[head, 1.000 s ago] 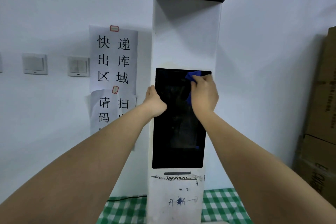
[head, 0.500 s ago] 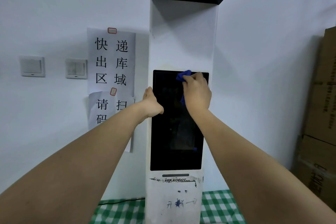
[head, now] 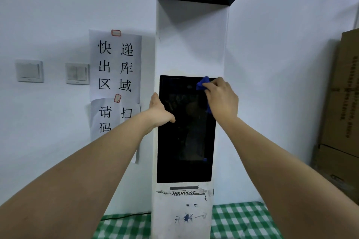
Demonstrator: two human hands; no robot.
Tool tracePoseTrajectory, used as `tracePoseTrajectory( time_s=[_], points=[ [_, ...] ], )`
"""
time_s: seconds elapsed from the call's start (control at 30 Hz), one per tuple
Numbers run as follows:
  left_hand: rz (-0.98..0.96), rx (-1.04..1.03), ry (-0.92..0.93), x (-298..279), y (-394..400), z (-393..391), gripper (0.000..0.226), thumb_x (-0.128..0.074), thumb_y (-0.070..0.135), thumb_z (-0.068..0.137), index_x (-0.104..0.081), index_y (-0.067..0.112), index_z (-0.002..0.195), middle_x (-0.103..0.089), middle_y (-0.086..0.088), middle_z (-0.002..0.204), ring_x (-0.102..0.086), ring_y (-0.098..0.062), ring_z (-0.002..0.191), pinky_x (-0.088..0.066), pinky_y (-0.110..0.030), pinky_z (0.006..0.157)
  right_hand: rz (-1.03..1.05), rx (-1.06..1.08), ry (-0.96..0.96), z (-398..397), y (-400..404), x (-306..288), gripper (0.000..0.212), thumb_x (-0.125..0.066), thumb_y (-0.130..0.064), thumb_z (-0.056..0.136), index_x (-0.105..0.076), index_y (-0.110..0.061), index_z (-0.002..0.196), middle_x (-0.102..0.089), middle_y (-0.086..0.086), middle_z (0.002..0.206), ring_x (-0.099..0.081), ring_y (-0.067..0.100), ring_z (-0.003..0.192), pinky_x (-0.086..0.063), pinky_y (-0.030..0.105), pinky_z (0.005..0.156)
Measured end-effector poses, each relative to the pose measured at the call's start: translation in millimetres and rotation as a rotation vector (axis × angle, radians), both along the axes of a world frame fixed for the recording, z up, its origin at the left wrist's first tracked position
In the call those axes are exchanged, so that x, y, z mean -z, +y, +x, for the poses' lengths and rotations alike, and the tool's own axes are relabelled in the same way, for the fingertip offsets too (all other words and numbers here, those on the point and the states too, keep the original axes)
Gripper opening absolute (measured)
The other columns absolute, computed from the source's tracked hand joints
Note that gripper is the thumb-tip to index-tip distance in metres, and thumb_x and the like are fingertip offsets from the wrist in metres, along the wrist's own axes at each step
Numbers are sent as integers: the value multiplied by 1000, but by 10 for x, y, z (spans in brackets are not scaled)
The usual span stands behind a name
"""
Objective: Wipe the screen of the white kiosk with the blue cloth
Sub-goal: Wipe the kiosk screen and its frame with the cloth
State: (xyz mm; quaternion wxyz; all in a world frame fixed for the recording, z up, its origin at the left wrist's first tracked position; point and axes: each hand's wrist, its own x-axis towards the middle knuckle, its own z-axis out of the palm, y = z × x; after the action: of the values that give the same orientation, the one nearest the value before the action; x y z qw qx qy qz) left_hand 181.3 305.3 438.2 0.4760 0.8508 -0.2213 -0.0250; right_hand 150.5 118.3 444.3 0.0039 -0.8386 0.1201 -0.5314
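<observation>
At the top right corner of the dark screen [head: 185,137] I have my right hand [head: 221,99] closed around the bunched blue cloth [head: 202,84], pressing it against the glass just under the upper edge, with a fold of cloth hanging below my palm. My left hand [head: 159,111] grips the left edge of the white kiosk [head: 191,44], thumb lying across the bezel onto the screen and fingers curled behind the side, steadying the column. The kiosk stands on a counter [head: 242,221] under a green checked cover. As I read it, the wipe is at an early stage — the cloth sits in the uppermost band, and the whole middle and lower part of the glass shows faint smears and reflections, though I cannot tell which are dirt. What seems left is working down in passes to the bottom edge — including the strip under my left thumb, which would need to shift.
</observation>
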Motion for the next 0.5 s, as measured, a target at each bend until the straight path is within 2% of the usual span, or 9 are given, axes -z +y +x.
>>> tracePoseTrajectory(
  time_s=[0.1,0.17,0.3,0.33,0.5],
  points=[
    [5,-2,5,13,16,10,103,-61,4,88,18,21,151,7,-2,162,-12,-26,148,-21,-37,116,237,36,-113,-13,-60,-62,30,-46,-12,93,-64,-19,116,-55,6,109,-53,25,95,-43,32,65],
    [6,1,5,16,17,8,102,-61,4,88,18,21,151,7,-2,162,-12,-27,148,-22,-37,116,274,18,-129,25,58,-30,28,-46,-14,94,-64,-17,114,-55,6,108,-53,24,94,-42,31,65],
    [25,-2,-4,11,19,7,102,-61,5,88,18,20,151,8,-2,162,-11,-26,148,-21,-37,116,-79,-18,44,58,78,82,27,-51,-15,92,-63,-16,117,-55,5,110,-51,25,99,-35,31,59],
    [32,-1,-4,5,23,4,102,-61,5,88,18,20,151,7,-3,162,-11,-27,148,-21,-38,116,-99,-5,50,29,14,52,28,-51,-15,92,-63,-18,118,-55,5,111,-51,26,100,-35,32,59],
    [42,-6,10,-12,45,-5,101,-60,7,89,18,23,151,4,-3,162,-16,-29,146,-24,-39,114,275,19,-117,-21,-53,-67,29,-46,-16,95,-63,-20,119,-55,6,111,-54,25,97,-44,33,68]
  ],
)
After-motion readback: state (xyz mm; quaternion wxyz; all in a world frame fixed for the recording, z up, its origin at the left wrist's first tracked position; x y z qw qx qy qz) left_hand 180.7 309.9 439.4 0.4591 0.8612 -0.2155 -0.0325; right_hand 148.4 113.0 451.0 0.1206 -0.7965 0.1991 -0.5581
